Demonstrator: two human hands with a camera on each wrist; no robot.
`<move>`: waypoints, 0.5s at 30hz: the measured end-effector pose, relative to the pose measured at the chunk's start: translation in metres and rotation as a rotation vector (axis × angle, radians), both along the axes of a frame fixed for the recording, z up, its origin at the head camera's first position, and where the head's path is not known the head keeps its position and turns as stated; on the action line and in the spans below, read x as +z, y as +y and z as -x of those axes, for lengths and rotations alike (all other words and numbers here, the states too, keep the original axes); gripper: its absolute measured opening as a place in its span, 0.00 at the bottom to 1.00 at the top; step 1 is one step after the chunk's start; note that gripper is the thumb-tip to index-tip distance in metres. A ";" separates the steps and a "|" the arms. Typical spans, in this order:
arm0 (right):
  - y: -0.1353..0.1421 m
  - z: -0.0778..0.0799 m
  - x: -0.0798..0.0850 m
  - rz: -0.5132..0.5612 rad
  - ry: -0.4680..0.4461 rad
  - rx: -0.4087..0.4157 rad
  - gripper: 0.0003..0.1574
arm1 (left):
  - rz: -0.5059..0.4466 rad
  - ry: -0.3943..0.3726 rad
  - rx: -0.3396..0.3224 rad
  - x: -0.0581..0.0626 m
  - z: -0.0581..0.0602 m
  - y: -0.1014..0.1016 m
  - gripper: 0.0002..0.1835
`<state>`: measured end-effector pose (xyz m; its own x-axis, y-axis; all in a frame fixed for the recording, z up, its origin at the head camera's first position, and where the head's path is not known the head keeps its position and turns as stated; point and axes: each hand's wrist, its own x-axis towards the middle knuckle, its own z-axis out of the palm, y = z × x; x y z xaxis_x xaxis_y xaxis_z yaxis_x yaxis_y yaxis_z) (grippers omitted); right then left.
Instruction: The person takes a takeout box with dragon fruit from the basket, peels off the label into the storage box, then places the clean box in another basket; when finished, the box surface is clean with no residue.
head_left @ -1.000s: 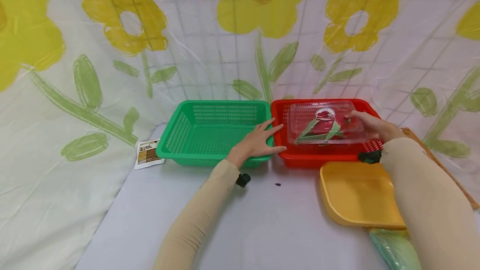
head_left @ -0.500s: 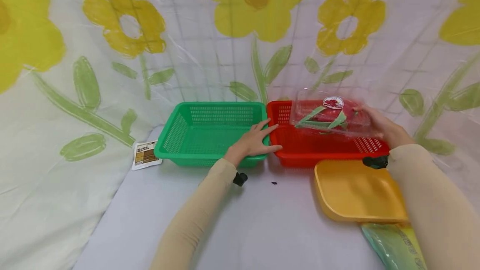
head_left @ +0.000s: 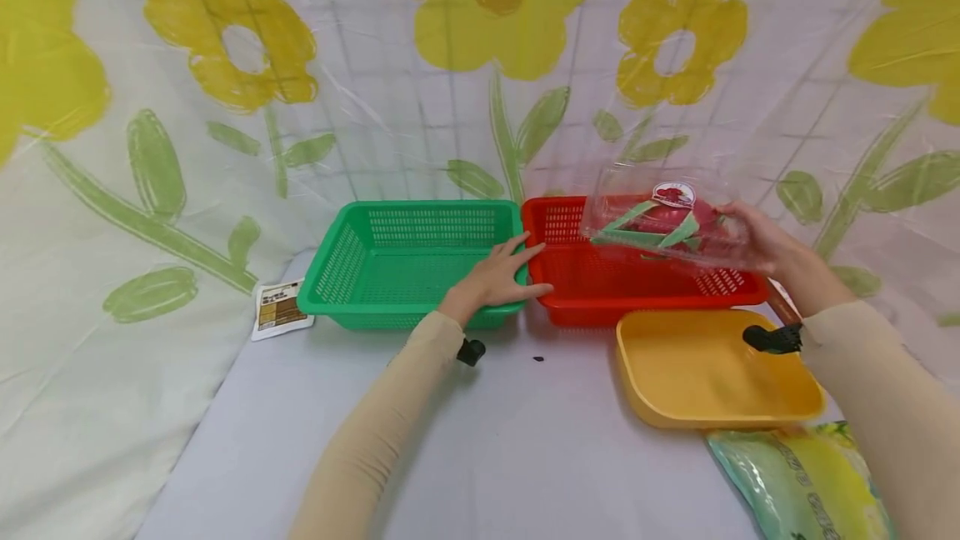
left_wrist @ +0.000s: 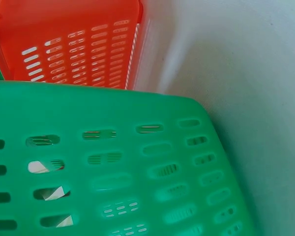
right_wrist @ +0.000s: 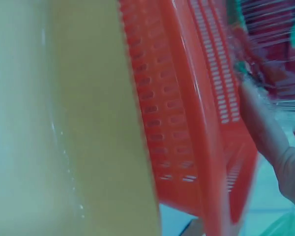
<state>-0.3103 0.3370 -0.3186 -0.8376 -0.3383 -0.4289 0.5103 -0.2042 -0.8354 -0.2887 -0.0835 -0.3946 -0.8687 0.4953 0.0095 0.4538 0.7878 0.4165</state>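
My right hand [head_left: 761,240] grips the right end of a clear plastic box [head_left: 607,211] of dragon fruit [head_left: 705,213], with an oval label on its lid. The box is tilted and raised above the red basket [head_left: 577,304]. In the right wrist view, fingers [right_wrist: 263,120] touch the box's end, and the wrapped fruit is partly cut off. My left hand [head_left: 487,277] rests with spread fingers where the rims of the green basket [head_left: 330,273] and the red one meet. The left wrist view shows the green basket's slotted wall [left_wrist: 113,108], not the hand.
A yellow tub [head_left: 712,390] stands before the red basket. Beside it lies a green-and-yellow bag [head_left: 810,473], partly behind the right sleeve. A small printed packet [head_left: 281,308] lies left of the green basket. A dark speck [head_left: 537,358] is on the table [head_left: 525,440].
My right hand has lifted the box of dragon fruit up out of the red basket and tilted it. The left hand keeps its place on the rims. The view has shifted slightly right.
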 end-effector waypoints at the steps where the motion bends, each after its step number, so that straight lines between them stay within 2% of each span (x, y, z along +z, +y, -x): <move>1: -0.001 -0.003 0.003 0.002 0.000 -0.005 0.24 | 0.002 0.000 -0.001 0.000 0.000 0.000 0.46; 6: -0.007 -0.021 0.018 -0.019 0.001 -0.026 0.27 | 0.003 -0.003 -0.011 0.003 0.001 0.004 0.46; 9: -0.012 -0.036 0.024 -0.041 0.036 -0.018 0.27 | -0.003 -0.005 -0.017 0.003 0.001 0.005 0.46; 12: -0.017 -0.052 0.027 -0.024 0.089 -0.014 0.23 | -0.004 -0.009 -0.016 0.002 0.001 0.005 0.46; 15: -0.020 -0.069 0.028 0.030 0.133 0.031 0.15 | -0.002 -0.018 -0.017 0.001 0.002 0.004 0.45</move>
<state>-0.2416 0.3172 -0.2904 -0.8754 -0.3756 -0.3043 0.4020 -0.2160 -0.8898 -0.2905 -0.0790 -0.3934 -0.8603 0.5098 -0.0052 0.4591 0.7792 0.4267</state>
